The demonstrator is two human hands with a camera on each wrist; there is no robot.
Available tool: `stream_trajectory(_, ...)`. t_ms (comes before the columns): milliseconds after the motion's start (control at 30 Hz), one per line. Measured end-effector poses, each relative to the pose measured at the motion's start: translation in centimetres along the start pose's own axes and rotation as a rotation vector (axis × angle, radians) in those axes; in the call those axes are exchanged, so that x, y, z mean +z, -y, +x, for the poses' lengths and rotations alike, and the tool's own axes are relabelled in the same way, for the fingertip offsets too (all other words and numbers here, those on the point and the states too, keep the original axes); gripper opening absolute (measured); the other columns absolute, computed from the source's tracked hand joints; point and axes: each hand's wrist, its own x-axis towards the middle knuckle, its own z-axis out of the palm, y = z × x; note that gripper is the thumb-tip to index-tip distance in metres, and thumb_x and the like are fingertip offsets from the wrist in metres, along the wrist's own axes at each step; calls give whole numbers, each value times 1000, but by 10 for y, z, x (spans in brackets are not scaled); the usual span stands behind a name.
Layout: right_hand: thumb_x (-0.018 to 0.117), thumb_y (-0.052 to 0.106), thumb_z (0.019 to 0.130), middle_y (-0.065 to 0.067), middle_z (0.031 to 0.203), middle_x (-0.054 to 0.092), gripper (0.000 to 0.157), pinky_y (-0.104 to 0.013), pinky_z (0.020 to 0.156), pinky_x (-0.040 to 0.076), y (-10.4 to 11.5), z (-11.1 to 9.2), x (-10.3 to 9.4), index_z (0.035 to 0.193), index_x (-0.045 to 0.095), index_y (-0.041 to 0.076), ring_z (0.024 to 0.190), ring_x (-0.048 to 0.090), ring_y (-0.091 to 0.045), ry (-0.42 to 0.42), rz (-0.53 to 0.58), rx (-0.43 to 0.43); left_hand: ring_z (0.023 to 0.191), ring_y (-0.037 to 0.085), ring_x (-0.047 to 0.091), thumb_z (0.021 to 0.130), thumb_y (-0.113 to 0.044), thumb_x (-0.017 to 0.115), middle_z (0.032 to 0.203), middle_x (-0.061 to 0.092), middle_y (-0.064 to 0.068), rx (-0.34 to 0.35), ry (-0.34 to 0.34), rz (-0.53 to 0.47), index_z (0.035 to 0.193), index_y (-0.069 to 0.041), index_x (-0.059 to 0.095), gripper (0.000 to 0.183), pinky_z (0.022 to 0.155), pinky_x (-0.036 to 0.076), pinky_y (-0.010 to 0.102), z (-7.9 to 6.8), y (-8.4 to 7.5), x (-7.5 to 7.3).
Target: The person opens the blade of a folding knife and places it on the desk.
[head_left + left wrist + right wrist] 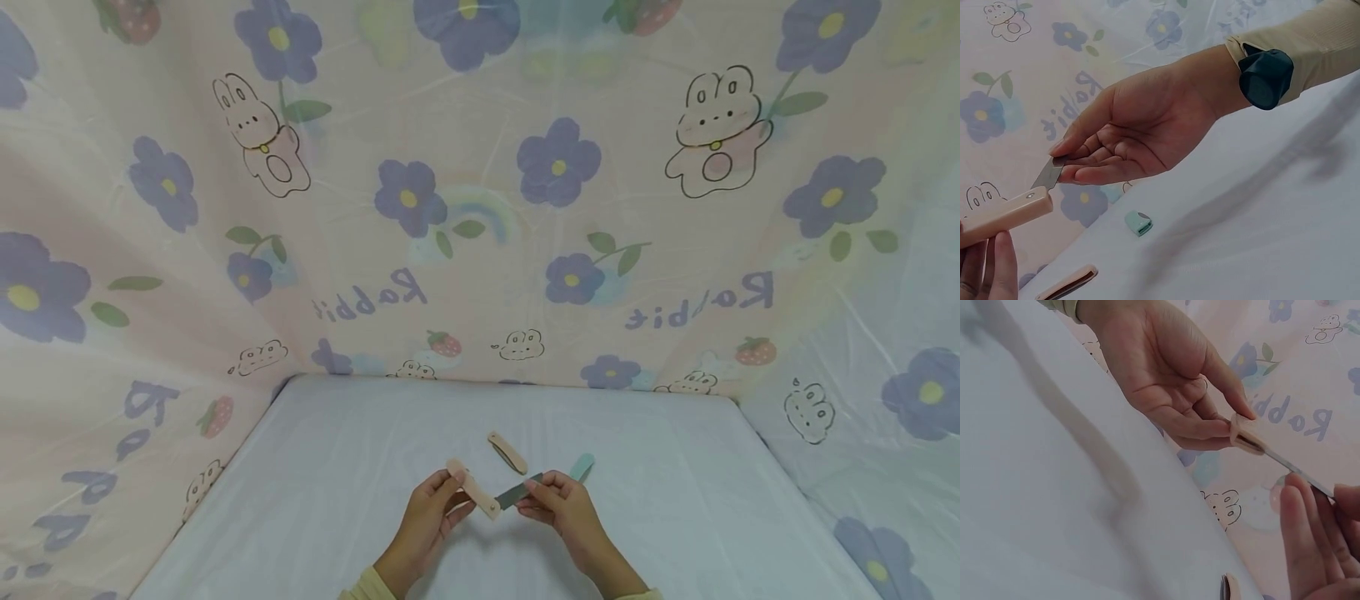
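Note:
Between the two hands is a folding knife with a peach handle (477,493) and a grey blade (514,495) swung partly out at an angle. My left hand (435,507) grips the handle, thumb on top and fingers beneath. Thumb and fingers of my right hand (564,507) pinch the blade toward its tip, also seen in the left wrist view, where the right hand (1141,119) reaches in from the upper right. A second peach folding knife (507,452), folded, lies on the table just beyond the hands. Behind the right hand lies a mint-green folding knife (584,465), partly hidden.
A white-covered table (675,500) lies beneath the hands. Curtains (480,250) printed with purple flowers, rabbits and strawberries rise at its back and sides. A dark teal band (1266,78) circles the right wrist.

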Motion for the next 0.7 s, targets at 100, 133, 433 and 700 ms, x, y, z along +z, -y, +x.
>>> stream_trajectory(100, 66, 18, 88, -15, 86, 67, 23, -37, 81, 53, -1, 0, 1, 91, 51, 0, 82, 67, -24, -23, 38, -2, 95, 19, 60, 91, -26, 61, 106, 56, 11, 3, -20, -26, 121, 7, 45, 47, 88, 49, 34, 1, 0, 0)
stream_trajectory(133, 66, 18, 88, -15, 87, 67, 23, -37, 81, 52, -1, 0, 1, 91, 51, 0, 83, 67, -24, -33, 50, -5, 95, 19, 60, 91, -26, 62, 105, 56, 11, 5, -26, -39, 120, 6, 46, 45, 88, 49, 34, 1, 0, 0)
stream_trajectory(433, 64, 13, 88, -14, 93, 66, 20, -39, 83, 51, -3, 1, 5, 87, 47, 3, 85, 67, -25, -121, 164, -51, 96, 18, 60, 91, -20, 61, 104, 56, 9, 30, -48, -181, 114, 1, 49, 33, 92, 47, 33, 1, 0, 3)
stream_trajectory(700, 60, 8, 90, -13, 90, 67, 13, -39, 84, 50, -7, 0, 12, 85, 48, 4, 85, 67, -24, -139, 290, -82, 99, 20, 59, 94, -16, 56, 109, 53, 12, 72, -44, -253, 122, 5, 43, 37, 95, 44, 33, -1, 0, 5)
